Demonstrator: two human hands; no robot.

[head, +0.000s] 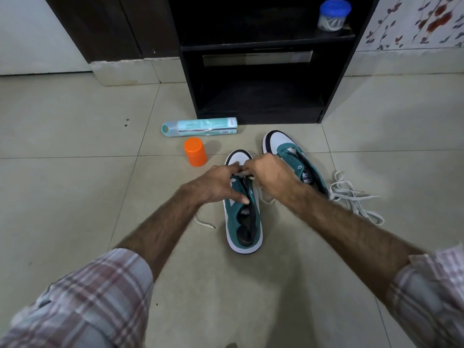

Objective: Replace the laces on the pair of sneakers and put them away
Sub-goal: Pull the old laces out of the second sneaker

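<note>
Both grips, left hand and right hand, pinch the lace over the near sneaker.

Teal-white sneakers upright on floor

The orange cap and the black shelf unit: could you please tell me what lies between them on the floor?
In the head view, a teal spray can lies on its side between the orange cap and the black shelf unit.

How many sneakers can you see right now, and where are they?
2. One sneaker lies on the floor tiles under both hands, the left hand and right hand working its lace. The other sneaker sits just right of it, nearer the black shelf unit.
</note>
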